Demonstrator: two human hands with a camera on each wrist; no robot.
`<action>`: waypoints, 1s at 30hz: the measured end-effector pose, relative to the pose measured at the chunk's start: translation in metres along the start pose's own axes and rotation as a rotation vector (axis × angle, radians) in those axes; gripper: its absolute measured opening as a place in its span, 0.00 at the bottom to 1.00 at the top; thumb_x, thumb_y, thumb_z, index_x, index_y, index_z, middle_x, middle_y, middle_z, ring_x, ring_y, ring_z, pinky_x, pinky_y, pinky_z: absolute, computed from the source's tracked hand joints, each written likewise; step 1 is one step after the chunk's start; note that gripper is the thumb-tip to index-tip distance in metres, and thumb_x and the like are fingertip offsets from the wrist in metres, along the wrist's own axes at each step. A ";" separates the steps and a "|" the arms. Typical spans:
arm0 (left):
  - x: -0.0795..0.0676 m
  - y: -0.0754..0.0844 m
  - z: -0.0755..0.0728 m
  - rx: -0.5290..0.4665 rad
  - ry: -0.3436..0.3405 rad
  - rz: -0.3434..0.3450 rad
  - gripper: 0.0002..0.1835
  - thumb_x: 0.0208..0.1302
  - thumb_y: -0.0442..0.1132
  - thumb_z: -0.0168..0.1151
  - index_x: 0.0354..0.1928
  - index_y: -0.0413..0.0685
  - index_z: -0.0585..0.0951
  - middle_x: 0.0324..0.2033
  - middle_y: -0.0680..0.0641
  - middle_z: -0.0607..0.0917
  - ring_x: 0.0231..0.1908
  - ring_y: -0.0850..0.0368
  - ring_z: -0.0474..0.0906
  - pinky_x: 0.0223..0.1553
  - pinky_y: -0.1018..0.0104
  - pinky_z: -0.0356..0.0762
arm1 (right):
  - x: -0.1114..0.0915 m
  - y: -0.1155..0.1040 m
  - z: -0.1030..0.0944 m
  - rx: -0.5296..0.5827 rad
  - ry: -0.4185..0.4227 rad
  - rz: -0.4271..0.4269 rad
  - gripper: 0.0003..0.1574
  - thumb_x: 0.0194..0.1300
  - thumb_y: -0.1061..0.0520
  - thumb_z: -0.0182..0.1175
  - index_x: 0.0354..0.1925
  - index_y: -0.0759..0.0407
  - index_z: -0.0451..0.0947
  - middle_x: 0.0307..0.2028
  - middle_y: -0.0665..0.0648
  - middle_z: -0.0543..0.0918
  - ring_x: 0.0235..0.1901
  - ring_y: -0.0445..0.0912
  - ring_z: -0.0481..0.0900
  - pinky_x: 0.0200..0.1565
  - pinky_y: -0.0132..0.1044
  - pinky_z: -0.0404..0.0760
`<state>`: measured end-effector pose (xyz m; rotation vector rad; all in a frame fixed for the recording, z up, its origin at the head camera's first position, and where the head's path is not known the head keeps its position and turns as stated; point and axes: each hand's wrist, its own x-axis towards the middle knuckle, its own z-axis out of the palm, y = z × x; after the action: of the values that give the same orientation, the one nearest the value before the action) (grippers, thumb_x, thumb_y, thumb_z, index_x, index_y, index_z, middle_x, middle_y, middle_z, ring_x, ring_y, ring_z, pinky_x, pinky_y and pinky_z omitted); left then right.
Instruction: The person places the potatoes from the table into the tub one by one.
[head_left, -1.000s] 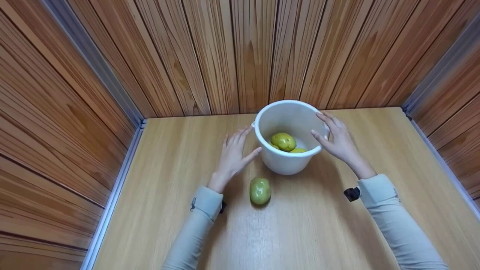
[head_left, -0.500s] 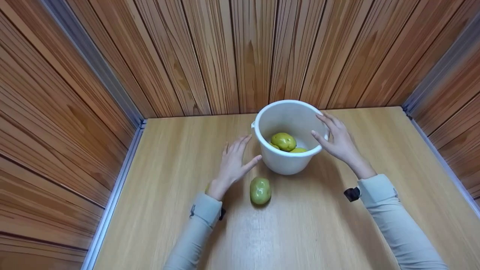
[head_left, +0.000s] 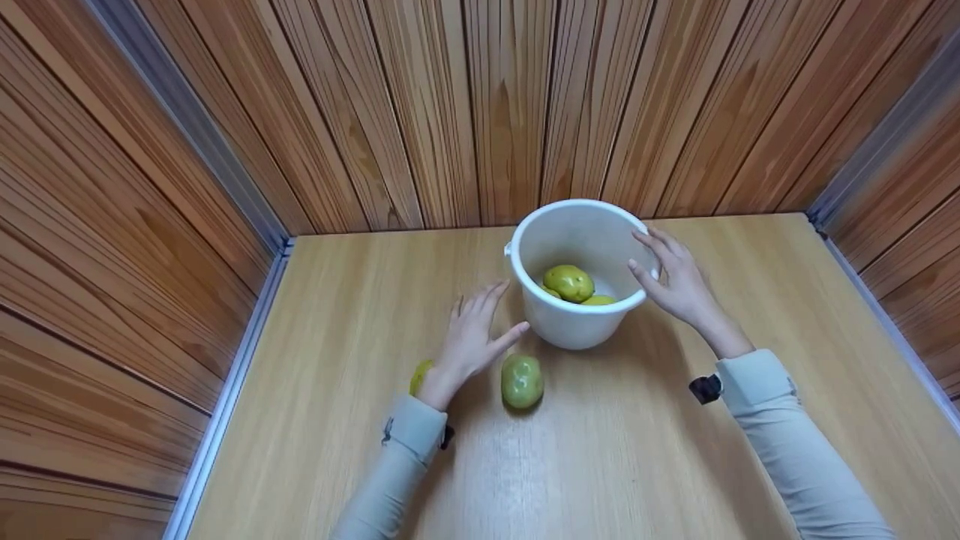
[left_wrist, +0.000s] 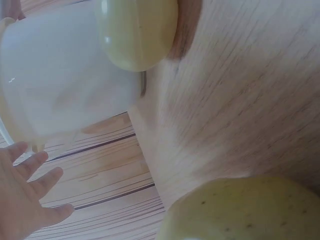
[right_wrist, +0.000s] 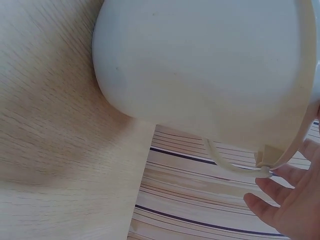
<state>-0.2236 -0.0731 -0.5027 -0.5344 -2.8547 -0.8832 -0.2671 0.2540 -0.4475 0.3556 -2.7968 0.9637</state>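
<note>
A white bucket [head_left: 574, 330] stands upright near the back of the table. Inside it lie several yellow-green, oval fruits [head_left: 568, 283]. My right hand [head_left: 679, 289] rests at the bucket's right rim, its fingers spread near the handle joint [right_wrist: 265, 170] in the right wrist view. To the left of the bucket, my left hand [head_left: 469, 345] hovers with straight, spread fingers and holds nothing. A smooth green oval fruit [head_left: 522, 382] lies in front of the bucket, right of that hand. Partly hidden behind the left wrist is another yellow-green fruit [head_left: 420, 375], whose speckled skin [left_wrist: 245, 215] fills the left wrist view's lower corner.
The light wooden table [head_left: 615, 465] meets a wood-plank wall [head_left: 502, 112] directly behind the bucket. Metal strips [head_left: 225, 420] border the table at the left and right. The bucket's curved handle [right_wrist: 220, 157] hangs on its far side.
My left hand has drawn back from the bucket's left rim toward the person, uncovering a yellow-green fruit behind the wrist. The right hand and the bucket have stayed in place.
</note>
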 end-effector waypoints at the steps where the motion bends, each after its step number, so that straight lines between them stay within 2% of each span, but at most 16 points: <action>1: -0.001 0.000 0.001 -0.004 -0.005 -0.003 0.42 0.59 0.72 0.43 0.72 0.65 0.50 0.70 0.55 0.56 0.70 0.54 0.49 0.67 0.41 0.37 | 0.000 0.000 0.000 -0.001 0.000 0.000 0.37 0.64 0.38 0.52 0.68 0.46 0.60 0.70 0.61 0.55 0.67 0.64 0.53 0.55 0.72 0.56; 4: -0.003 0.000 0.003 -0.012 -0.017 -0.011 0.42 0.58 0.74 0.41 0.71 0.66 0.50 0.70 0.56 0.56 0.70 0.54 0.49 0.67 0.41 0.37 | 0.000 0.001 0.000 -0.004 0.006 -0.007 0.36 0.65 0.40 0.52 0.68 0.47 0.60 0.69 0.62 0.56 0.66 0.64 0.54 0.54 0.72 0.58; 11: -0.005 -0.001 0.006 0.025 -0.021 0.003 0.45 0.56 0.76 0.35 0.71 0.59 0.53 0.69 0.51 0.59 0.70 0.53 0.51 0.67 0.40 0.39 | -0.001 0.004 0.000 0.023 0.015 -0.066 0.34 0.66 0.45 0.51 0.68 0.51 0.60 0.68 0.63 0.57 0.65 0.65 0.55 0.54 0.71 0.59; 17: -0.008 -0.001 0.010 0.037 -0.015 0.004 0.44 0.57 0.76 0.35 0.71 0.62 0.53 0.70 0.54 0.58 0.69 0.55 0.51 0.67 0.41 0.38 | -0.001 0.005 0.001 0.049 0.012 -0.076 0.34 0.67 0.47 0.51 0.68 0.51 0.59 0.69 0.61 0.55 0.66 0.64 0.54 0.54 0.71 0.59; 23: -0.013 -0.001 0.012 0.025 -0.054 -0.017 0.45 0.56 0.77 0.35 0.71 0.63 0.51 0.70 0.55 0.56 0.70 0.55 0.49 0.67 0.42 0.38 | -0.002 0.007 0.003 0.044 0.022 -0.087 0.34 0.66 0.47 0.51 0.68 0.52 0.59 0.69 0.60 0.56 0.66 0.64 0.55 0.54 0.72 0.58; 30: -0.019 0.000 0.017 0.008 -0.077 -0.029 0.45 0.55 0.77 0.35 0.71 0.65 0.50 0.70 0.54 0.56 0.70 0.54 0.49 0.67 0.42 0.39 | -0.002 0.007 0.003 0.049 -0.004 -0.030 0.35 0.66 0.45 0.52 0.69 0.48 0.58 0.71 0.57 0.53 0.67 0.62 0.52 0.55 0.71 0.58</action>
<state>-0.2055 -0.0695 -0.5206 -0.5396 -2.9410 -0.8735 -0.2673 0.2578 -0.4550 0.4045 -2.7673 1.0271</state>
